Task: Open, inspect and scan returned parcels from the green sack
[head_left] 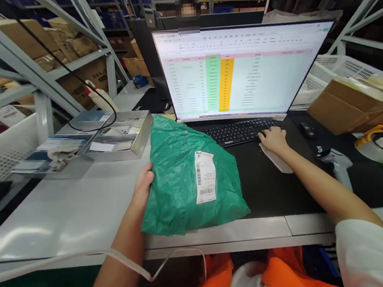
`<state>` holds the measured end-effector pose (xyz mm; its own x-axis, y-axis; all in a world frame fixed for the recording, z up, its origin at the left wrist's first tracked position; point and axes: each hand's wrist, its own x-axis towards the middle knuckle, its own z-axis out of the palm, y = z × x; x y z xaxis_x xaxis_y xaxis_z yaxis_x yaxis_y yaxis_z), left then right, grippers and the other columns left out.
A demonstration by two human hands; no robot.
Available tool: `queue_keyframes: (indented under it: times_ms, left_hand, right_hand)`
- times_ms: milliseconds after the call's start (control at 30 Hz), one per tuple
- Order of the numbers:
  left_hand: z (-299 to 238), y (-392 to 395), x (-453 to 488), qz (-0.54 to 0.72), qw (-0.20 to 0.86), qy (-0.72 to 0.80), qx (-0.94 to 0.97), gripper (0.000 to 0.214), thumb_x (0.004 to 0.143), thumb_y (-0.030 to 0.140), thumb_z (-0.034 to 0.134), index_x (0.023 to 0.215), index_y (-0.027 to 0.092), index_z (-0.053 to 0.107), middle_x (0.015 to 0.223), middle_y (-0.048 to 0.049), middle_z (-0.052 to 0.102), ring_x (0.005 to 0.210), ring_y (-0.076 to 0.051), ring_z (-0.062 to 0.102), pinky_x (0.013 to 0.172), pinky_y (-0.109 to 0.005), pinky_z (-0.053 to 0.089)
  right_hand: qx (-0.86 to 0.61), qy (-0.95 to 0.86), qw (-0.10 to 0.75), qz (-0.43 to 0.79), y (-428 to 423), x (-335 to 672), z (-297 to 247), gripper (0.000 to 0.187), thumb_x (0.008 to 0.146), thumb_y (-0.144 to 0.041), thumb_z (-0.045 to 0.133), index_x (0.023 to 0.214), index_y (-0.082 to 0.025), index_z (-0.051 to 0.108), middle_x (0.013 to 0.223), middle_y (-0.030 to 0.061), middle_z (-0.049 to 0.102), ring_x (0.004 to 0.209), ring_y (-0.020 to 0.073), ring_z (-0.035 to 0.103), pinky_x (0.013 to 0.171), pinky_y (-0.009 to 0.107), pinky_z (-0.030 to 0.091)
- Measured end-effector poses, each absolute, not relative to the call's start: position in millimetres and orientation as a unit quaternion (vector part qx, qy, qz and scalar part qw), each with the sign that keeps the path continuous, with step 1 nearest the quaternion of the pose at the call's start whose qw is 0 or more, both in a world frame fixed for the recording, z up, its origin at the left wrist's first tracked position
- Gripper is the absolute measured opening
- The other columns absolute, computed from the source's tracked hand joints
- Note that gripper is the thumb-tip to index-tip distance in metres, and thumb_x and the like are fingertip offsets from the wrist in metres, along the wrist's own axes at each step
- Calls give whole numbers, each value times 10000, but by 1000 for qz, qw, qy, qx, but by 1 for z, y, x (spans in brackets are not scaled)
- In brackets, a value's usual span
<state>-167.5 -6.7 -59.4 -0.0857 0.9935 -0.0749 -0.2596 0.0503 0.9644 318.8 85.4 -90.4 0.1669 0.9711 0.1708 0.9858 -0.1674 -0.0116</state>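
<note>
A green plastic parcel bag (pixel 181 175) with a white barcode label (pixel 205 177) lies on the desk in front of me. My left hand (pixel 143 182) grips its left edge, fingers tucked under the plastic. My right hand (pixel 273 139) rests on the right end of a black keyboard (pixel 240 131), fingers curled down onto the keys, holding nothing. Behind the keyboard a wide monitor (pixel 238 70) shows a spreadsheet with green and orange columns.
A black mouse (pixel 307 130) and a grey barcode scanner (pixel 335 162) lie right of my forearm. A cardboard box (pixel 345 105) and white basket (pixel 346 67) stand at right. A metal tray (pixel 124 138) with papers sits left, under shelving (pixel 37 67). Another person is behind the monitor.
</note>
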Motion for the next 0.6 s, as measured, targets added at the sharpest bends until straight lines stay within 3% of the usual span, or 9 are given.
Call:
queue_keyframes:
  times_ms: [100, 167, 300, 467, 600]
  left_hand:
    - [-46, -10, -162, 553, 536, 479, 422, 615, 426, 591, 956, 870, 206, 774, 868, -84, 786, 1019, -370, 737, 813, -383, 628]
    - [-43, -8, -160, 551, 518, 490, 435, 604, 444, 622, 952, 834, 196, 776, 865, -94, 786, 1001, -360, 738, 799, -364, 621]
    - [-48, -3, -169, 509, 520, 511, 457, 623, 578, 693, 892, 918, 180, 794, 926, -114, 797, 991, -340, 739, 782, -344, 618]
    - [-50, -8, -193, 404, 608, 509, 455, 588, 614, 553, 929, 1079, 219, 799, 1057, -135, 797, 990, -337, 755, 739, -323, 635]
    - [-42, -17, -192, 404, 634, 482, 450, 614, 532, 374, 973, 1094, 207, 792, 999, -149, 797, 936, -338, 766, 747, -337, 642]
  right_hand:
    - [-760, -645, 54, -60, 68, 316, -79, 532, 1042, -434, 369, 1241, -73, 706, 1291, 242, 640, 1263, 381, 507, 995, 481, 401]
    - [-766, -640, 50, -39, 37, 320, -72, 510, 1030, -446, 400, 1274, -108, 692, 1272, 208, 676, 1195, 357, 586, 950, 444, 435]
    - [-825, -564, -15, 32, -54, 342, -64, 520, 1027, -557, 374, 1047, -197, 750, 1010, 151, 755, 977, 355, 698, 780, 411, 475]
    - [-856, -503, -99, 63, -126, 369, -79, 599, 1019, -616, 395, 1089, -112, 710, 997, 218, 747, 963, 405, 721, 753, 448, 506]
    - [-850, -518, -95, 23, -131, 374, -96, 521, 1060, -479, 379, 1146, -50, 663, 972, 230, 738, 960, 410, 732, 768, 459, 522]
